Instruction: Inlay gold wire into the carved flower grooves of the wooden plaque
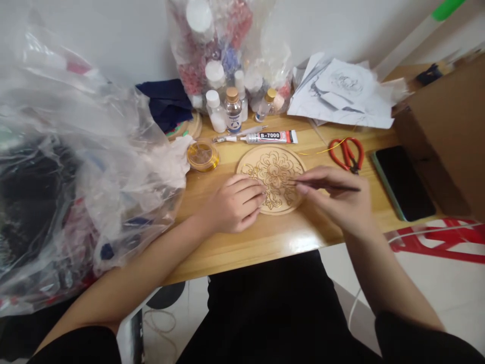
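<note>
My right hand [343, 202] pinches slim tweezers [343, 187], fingers closed around them, tips pointing left over the round patterned disc [277, 174] on the bench [212, 250]; my left hand [238, 203], fingers slack and gripping nothing visible, rests on the disc's left edge.

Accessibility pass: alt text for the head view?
A person's right hand holds a thin dark tool at a round disc with a gold-lined floral pattern; the left hand rests on its edge. Nearby on the table: gold wire spool, B-7000 tube, red-handled pliers, phone.
</note>
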Demonstrator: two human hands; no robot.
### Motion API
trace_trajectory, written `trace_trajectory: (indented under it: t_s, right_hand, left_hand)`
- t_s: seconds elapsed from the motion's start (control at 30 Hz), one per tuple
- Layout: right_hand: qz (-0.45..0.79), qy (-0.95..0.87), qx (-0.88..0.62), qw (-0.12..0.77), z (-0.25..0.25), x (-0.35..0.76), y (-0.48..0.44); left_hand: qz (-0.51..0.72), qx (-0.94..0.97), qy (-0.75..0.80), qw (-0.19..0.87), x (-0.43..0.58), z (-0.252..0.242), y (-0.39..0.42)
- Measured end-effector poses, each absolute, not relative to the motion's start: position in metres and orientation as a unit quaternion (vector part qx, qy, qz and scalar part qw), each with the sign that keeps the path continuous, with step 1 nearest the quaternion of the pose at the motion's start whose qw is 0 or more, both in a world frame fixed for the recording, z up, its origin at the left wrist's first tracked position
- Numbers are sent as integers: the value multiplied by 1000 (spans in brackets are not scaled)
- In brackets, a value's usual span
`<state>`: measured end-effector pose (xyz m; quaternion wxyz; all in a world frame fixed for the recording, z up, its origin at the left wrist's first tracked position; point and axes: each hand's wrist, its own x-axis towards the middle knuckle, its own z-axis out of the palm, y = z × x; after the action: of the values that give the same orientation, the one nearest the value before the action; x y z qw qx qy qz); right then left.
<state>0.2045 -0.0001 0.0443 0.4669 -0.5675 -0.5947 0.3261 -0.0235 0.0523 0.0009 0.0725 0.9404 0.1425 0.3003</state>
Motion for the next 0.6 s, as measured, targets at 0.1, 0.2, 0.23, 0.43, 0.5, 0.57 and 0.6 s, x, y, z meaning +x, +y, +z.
trace_trajectory:
  t_s: [0.1,0.2,0.23,0.43,0.5,0.57,0.6]
  right_hand:
    - [345,-630,-523,458,30,200,-6]
    - [330,-671,-497,441,22,200,-5]
    - [322,-686,-490,432,21,201,-4]
    - [332,-721,-465,391,18,203,-2]
    - [340,-717,-467,391,17,203,-1]
    - [336,-716,-471,391,16,202,-1]
    - [332,-717,-473,391,16,202,-1]
  left_hand:
    - [304,941,132,72,-24,0,53]
    - [288,946,128,80,-25,0,53]
    - [285,946,127,85,-25,0,53]
    - [287,942,134,113,-24,-1,54]
    - [287,940,139,119,-24,-1,54]
    - [283,942,141,112,-24,-1,54]
    - [280,944,140,105,-24,-1,54]
